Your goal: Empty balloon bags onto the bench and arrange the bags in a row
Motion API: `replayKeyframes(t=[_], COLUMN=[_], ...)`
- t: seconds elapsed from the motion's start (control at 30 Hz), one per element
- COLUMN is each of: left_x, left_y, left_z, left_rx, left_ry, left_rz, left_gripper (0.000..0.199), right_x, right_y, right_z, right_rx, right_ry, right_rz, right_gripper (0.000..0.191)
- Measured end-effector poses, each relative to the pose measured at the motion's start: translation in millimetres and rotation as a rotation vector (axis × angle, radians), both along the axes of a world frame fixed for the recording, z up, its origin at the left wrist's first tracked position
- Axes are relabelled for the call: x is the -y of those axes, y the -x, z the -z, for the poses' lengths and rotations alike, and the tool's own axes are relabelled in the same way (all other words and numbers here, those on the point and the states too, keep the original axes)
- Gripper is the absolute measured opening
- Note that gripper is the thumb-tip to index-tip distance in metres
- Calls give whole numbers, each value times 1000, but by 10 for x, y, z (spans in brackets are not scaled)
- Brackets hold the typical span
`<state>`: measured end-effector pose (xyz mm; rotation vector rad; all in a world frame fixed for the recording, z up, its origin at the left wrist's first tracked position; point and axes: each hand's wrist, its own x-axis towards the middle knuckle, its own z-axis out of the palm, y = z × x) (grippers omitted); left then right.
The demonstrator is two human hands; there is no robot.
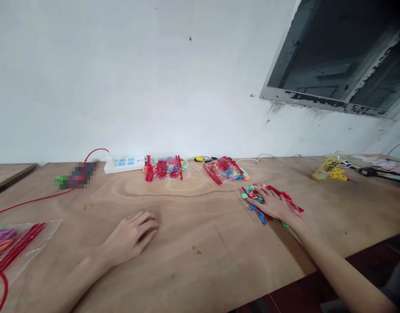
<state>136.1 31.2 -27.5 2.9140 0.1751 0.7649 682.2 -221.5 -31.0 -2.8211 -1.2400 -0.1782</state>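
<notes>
My left hand (132, 237) rests palm down on the wooden table, its fingers loosely bent and apart, with nothing in them. Further right, my right hand (271, 203) lies with spread fingers on top of a clear plastic bag (259, 214). Red, blue and green pieces show through that bag, and the hand covers part of them. Two similar clear bags lie towards the wall: one bag (165, 168) with red strips and colourful bits, and another bag (224, 169) beside it. At the left edge, a fourth bag (20, 239) holds purple, orange and red pieces.
A white power strip (125, 164) lies against the wall, with a red cable (50, 196) running left from it. A pixelated dark object (78, 174) is nearby. At the far right are a yellow packet (325, 168), a yellow trinket (338, 175) and black cables (369, 172).
</notes>
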Motion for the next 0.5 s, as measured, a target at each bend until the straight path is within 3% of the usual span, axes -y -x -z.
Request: replayKeyframes(t=[0.17,0.3,0.43,0.5], left_x=[9,20,-61,-168], left_y=[9,105,404,652], left_z=[-29,-106,-273,-360], left_rx=[-25,-64,-42,-23], left_ry=[9,-8,-56,-61], left_rz=[-3,-66,-244,-402], left_gripper=[22,23,27,30], right_x=[-89,-259,-485,-590], right_y=[100,367,774,984], right_z=[-210,-369,-416,-400], right_rx=[119,193,166,113], right_ry=[-72,-180,-289,-337], right_rz=[-74,-203,-398,-497], right_gripper=[88,81,63,52])
